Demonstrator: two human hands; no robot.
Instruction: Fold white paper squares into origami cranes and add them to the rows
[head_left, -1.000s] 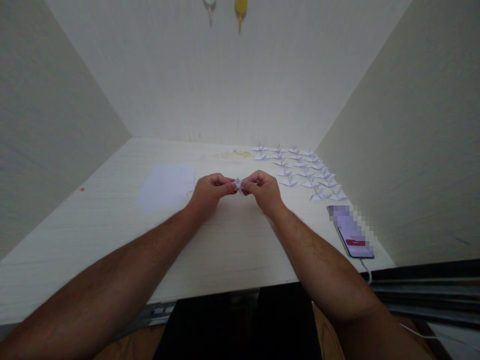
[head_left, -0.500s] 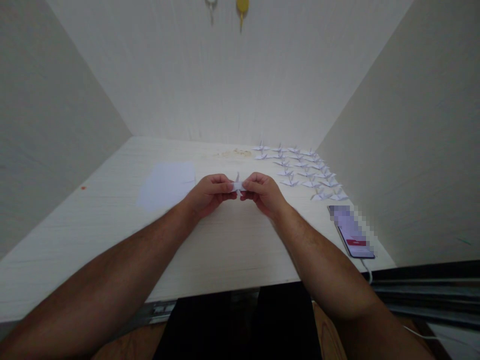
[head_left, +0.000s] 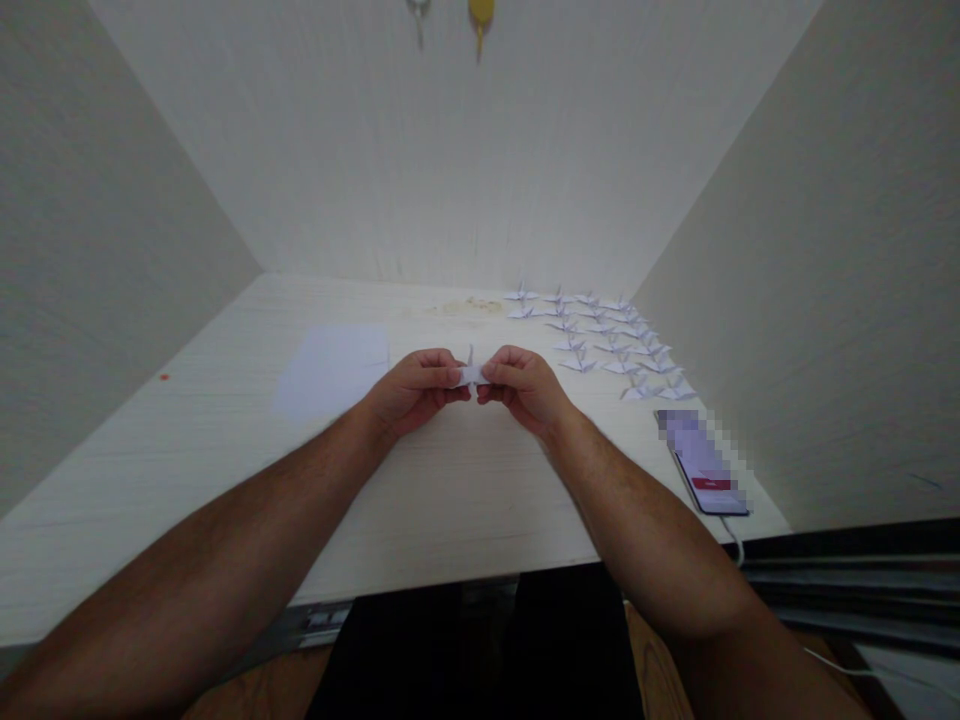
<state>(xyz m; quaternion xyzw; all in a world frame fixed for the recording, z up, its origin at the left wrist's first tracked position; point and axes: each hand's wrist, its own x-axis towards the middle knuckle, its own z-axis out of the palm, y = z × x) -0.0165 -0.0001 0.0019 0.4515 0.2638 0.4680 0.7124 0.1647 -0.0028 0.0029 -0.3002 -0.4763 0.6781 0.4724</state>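
Note:
Between both hands, above the middle of the white table (head_left: pixel 442 500), is a small white paper crane (head_left: pixel 471 375). One thin point of it sticks up and a shorter bit shows below. My left hand (head_left: pixel 421 388) pinches its left side between thumb and fingers. On the other side my right hand (head_left: pixel 521 385) is closed on it in the same way. The fingertips cover the crane's outer ends. Off to the right stand several finished paper cranes (head_left: pixel 576 362) in rows.
White paper sheets (head_left: pixel 334 365) lie left of my hands. A phone (head_left: pixel 701 465) with a white cable (head_left: pixel 735 540) rests near the right edge. Walls close in the table at the back and both sides. Two hooks, one yellow (head_left: pixel 481 15), hang on the back wall.
Both hands and the crane have shifted very slightly left in the picture. The grip on the crane is the same.

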